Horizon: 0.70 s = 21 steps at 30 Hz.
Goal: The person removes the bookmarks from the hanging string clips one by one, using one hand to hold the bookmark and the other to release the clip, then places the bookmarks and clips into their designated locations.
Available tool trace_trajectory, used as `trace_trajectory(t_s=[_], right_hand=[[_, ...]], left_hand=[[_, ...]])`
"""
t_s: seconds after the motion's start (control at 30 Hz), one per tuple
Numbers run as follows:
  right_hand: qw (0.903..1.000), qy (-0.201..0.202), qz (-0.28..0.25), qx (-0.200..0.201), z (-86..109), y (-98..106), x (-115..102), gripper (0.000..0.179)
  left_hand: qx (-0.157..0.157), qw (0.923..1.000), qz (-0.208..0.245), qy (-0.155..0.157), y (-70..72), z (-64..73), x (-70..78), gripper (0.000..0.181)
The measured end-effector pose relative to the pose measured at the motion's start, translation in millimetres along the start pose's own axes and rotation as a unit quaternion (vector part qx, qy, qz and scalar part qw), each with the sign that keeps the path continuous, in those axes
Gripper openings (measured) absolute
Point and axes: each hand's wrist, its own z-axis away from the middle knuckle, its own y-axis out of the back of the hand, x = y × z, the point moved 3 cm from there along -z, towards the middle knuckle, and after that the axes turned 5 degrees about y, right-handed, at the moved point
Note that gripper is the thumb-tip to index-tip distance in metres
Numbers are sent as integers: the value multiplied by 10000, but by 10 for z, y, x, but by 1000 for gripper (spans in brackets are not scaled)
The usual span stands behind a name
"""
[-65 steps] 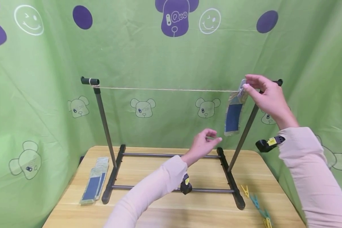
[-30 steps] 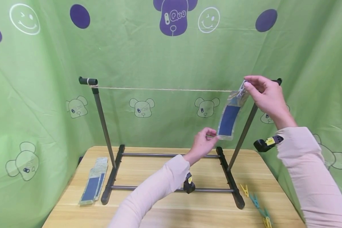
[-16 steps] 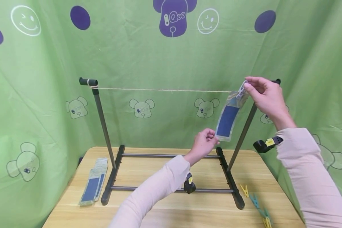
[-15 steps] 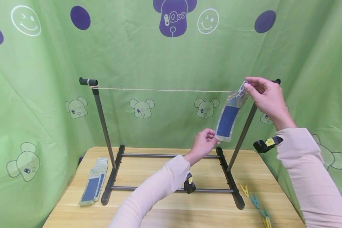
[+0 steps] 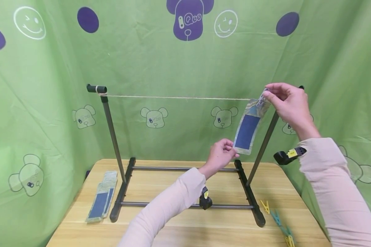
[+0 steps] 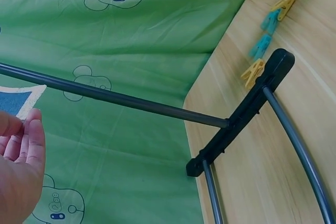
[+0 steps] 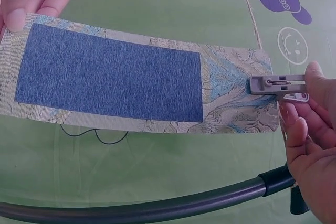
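A patterned fabric strip with a blue rectangle (image 5: 247, 132) hangs at the right end of a thin string (image 5: 179, 97). My left hand (image 5: 221, 155) pinches its lower left corner between thumb and fingers, so the strip slants. At its top edge a grey clothespin (image 7: 273, 84) bites the fabric beside the string. Thumb and fingers of my right hand (image 5: 289, 104) pinch the handles of that clothespin. The right wrist view shows the strip's whole face, with my left fingertips (image 7: 17, 18) at the far end.
The string runs between two posts of a dark metal stand (image 5: 112, 137) on a wooden table (image 5: 173, 228). Two more fabric strips (image 5: 100, 199) lie at the left. Several yellow and teal clothespins (image 5: 276, 218) lie at the right. Green curtain (image 5: 160, 61) surrounds the table.
My left hand was apart from the strip at first; it has taken hold of the lower corner and drawn the strip leftward. The right hand stays on the clothespin.
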Motion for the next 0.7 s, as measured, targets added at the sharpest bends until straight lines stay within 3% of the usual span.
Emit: trace_trajectory(t_s=[0.47, 0.7], right_hand=[[9994, 137, 187, 272, 7, 19, -80, 33], [9988, 158, -68, 449, 19, 49, -119, 29]], left_hand=[[-12, 10000, 44, -25, 23, -8, 12, 15], [-39, 10000, -10, -66, 28, 5, 25, 15]])
